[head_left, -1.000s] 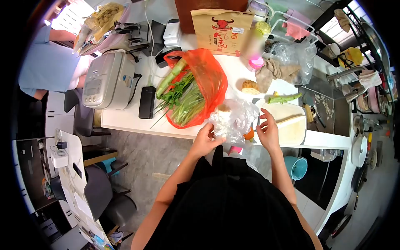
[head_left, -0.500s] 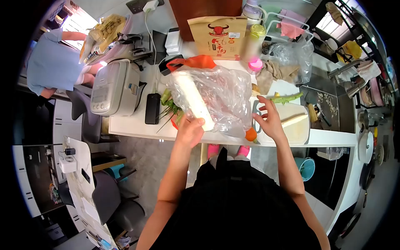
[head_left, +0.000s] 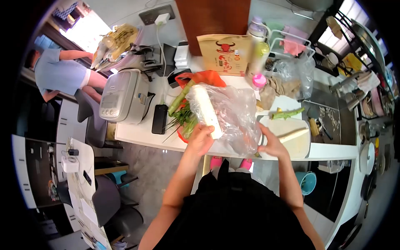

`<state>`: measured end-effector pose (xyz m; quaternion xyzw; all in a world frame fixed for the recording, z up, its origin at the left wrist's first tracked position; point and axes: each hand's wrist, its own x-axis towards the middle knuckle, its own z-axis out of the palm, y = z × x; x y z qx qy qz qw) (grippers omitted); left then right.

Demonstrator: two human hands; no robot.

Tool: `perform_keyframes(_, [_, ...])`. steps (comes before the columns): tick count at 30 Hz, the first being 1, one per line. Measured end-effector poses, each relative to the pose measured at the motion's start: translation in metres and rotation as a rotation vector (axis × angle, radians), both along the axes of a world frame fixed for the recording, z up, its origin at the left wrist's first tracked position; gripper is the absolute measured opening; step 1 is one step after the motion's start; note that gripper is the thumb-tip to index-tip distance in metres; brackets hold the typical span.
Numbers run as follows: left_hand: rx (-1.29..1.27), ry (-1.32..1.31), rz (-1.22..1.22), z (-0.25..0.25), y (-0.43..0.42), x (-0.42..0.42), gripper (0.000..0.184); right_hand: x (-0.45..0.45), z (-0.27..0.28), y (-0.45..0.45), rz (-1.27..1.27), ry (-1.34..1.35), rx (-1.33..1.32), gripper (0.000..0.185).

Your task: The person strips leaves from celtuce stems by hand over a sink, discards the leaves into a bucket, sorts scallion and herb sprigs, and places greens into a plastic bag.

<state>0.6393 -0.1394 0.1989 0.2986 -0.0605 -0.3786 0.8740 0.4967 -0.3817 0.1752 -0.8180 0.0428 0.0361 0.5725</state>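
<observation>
My left hand (head_left: 200, 141) grips the lower end of a long white piece (head_left: 205, 109) inside a clear plastic bag (head_left: 237, 118). The bag spreads out to the right, over the counter edge. My right hand (head_left: 273, 143) is at the bag's right side, thumb and fingers around its edge. Behind the bag lies a red bag (head_left: 208, 77) with green leafy vegetables (head_left: 181, 118) showing at its left. To the right of my right hand, a white cutting board (head_left: 291, 125) carries a pale peeled stalk (head_left: 294, 135), with a green stalk (head_left: 288, 113) at its back edge.
A rice cooker (head_left: 121, 98) and a black phone (head_left: 159, 119) are on the left of the counter. A brown paper pouch (head_left: 225, 54) stands behind. At the right is a sink (head_left: 325, 121); a blue bucket (head_left: 307, 183) is below. Another person (head_left: 62, 73) stands far left.
The plastic bag has been lifted and spread out, with the white piece now upright in my left hand's grip. My right hand has closed in on the bag. An orange piece is no longer visible.
</observation>
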Motion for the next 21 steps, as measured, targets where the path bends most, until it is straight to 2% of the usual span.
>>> perform_keyframes(2, [0.021, 0.027, -0.019, -0.003, -0.002, 0.002, 0.044, 0.002, 0.006, 0.024, -0.053, -0.017, -0.071, 0.114])
perform_keyframes(4, [0.029, 0.029, 0.021, -0.009, -0.004, 0.001, 0.044, 0.003, 0.005, 0.049, -0.171, -0.12, -0.203, 0.099])
perform_keyframes(5, [0.03, 0.021, -0.025, -0.009, -0.006, 0.001, 0.045, 0.003, -0.004, 0.054, -0.15, -0.118, -0.205, 0.099])
perform_keyframes(7, [0.035, 0.046, -0.035, -0.026, -0.011, -0.008, 0.048, 0.005, -0.029, 0.069, -0.324, 0.084, -0.199, 0.067])
perform_keyframes(9, [0.137, -0.035, -0.007, -0.034, -0.017, -0.016, 0.048, -0.002, -0.022, 0.057, -0.2, 0.187, -0.225, 0.034])
perform_keyframes(11, [0.231, -0.081, 0.027, -0.042, -0.014, -0.018, 0.048, -0.013, -0.008, 0.045, -0.336, 0.084, -0.267, 0.015])
perform_keyframes(12, [0.448, -0.276, 0.029, -0.044, -0.011, -0.017, 0.048, -0.019, 0.001, 0.03, -0.232, 0.03, -0.335, 0.016])
perform_keyframes(13, [0.667, -0.471, 0.022, -0.046, -0.008, -0.019, 0.048, -0.019, 0.033, 0.032, -0.297, 0.139, -0.332, 0.015])
perform_keyframes(14, [0.666, -0.456, 0.028, -0.046, -0.006, -0.021, 0.048, -0.028, 0.036, 0.02, -0.294, 0.134, -0.386, 0.016])
perform_keyframes(16, [0.885, -0.585, -0.048, -0.047, -0.002, -0.026, 0.047, -0.029, 0.061, 0.018, -0.258, 0.086, -0.483, 0.021])
perform_keyframes(17, [0.962, -0.744, 0.008, -0.057, -0.003, -0.029, 0.042, -0.023, 0.08, 0.022, -0.213, 0.064, -0.583, 0.025])
perform_keyframes(18, [0.955, -0.737, 0.01, -0.066, -0.002, -0.031, 0.042, -0.014, 0.101, 0.028, -0.167, 0.041, -0.683, 0.03])
perform_keyframes(20, [0.976, -0.849, -0.141, -0.069, 0.001, -0.03, 0.04, 0.002, 0.131, 0.04, -0.157, 0.019, -0.73, 0.031])
perform_keyframes(21, [0.987, -0.876, -0.264, -0.072, 0.002, -0.029, 0.046, 0.01, 0.141, 0.044, -0.15, -0.007, -0.768, 0.032])
